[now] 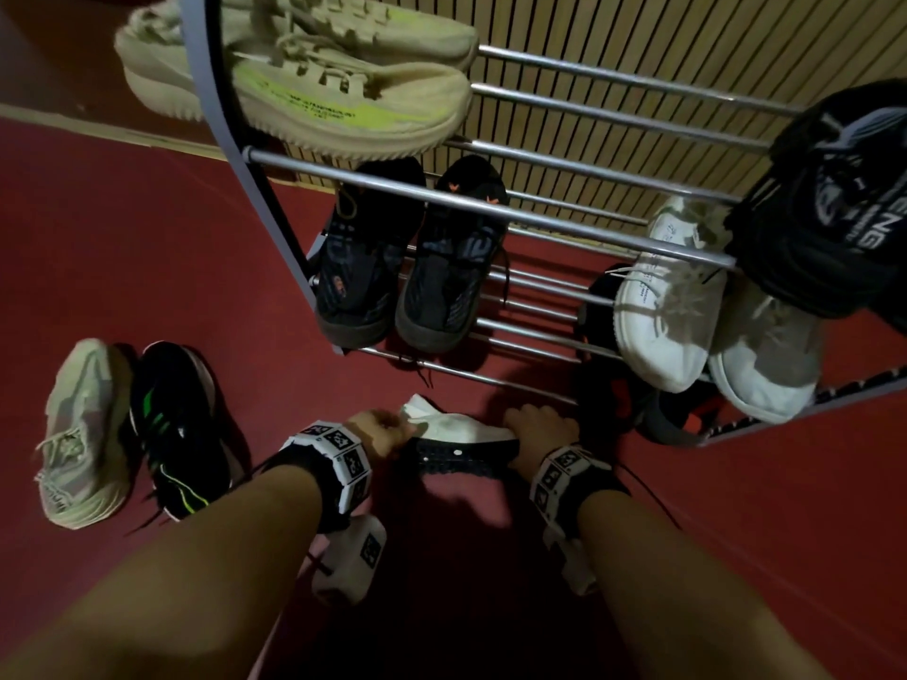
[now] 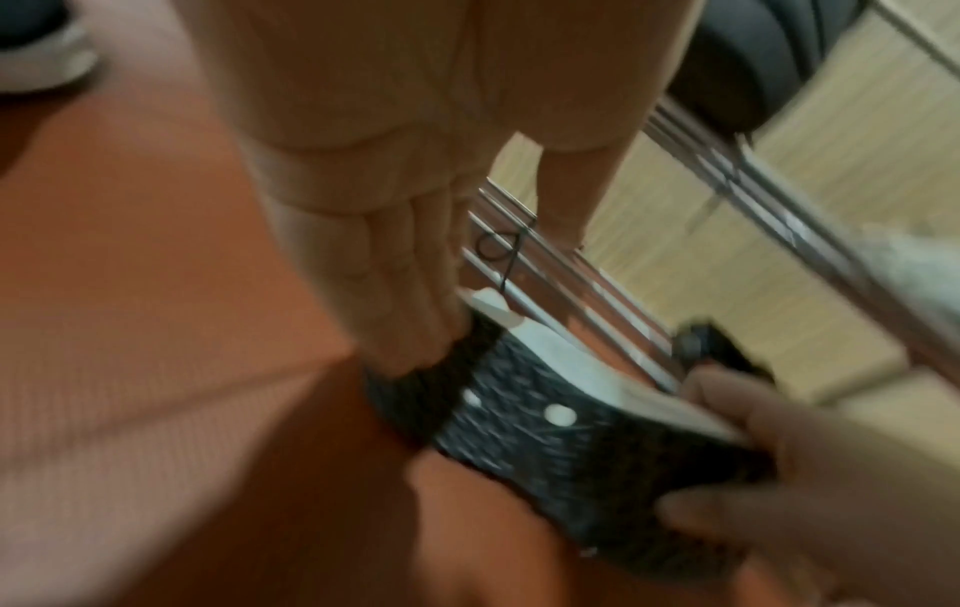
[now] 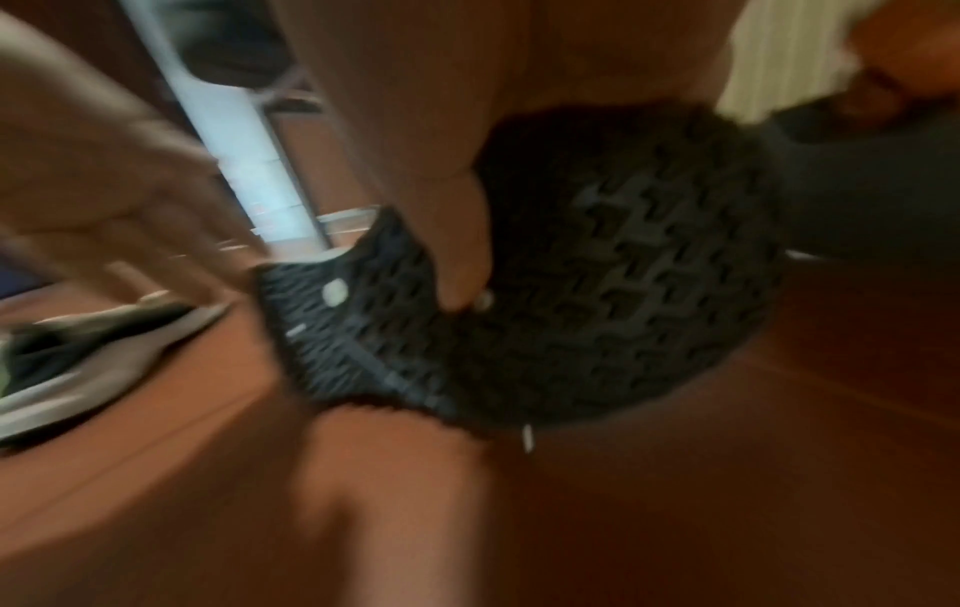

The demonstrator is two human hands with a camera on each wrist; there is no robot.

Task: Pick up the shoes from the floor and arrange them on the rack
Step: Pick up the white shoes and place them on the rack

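A white shoe with a black treaded sole [image 1: 461, 446] [image 2: 561, 435] [image 3: 597, 295] is held sideways just above the red floor, sole facing me. My left hand [image 1: 380, 431] [image 2: 410, 312] grips one end of it. My right hand [image 1: 540, 427] [image 3: 457, 230] grips the other end, thumb pressed on the sole. The metal shoe rack [image 1: 540, 213] stands right behind it. On the floor at the left lie a beige sneaker [image 1: 83, 429] and a black sneaker with green stripes [image 1: 179, 429].
The rack's top tier holds a cream-and-yellow pair [image 1: 304, 76] and a black shoe [image 1: 829, 203] at the right. Lower down sit a dark pair [image 1: 407, 267] and a white pair [image 1: 706, 321]. A slatted wall [image 1: 638, 36] backs the rack.
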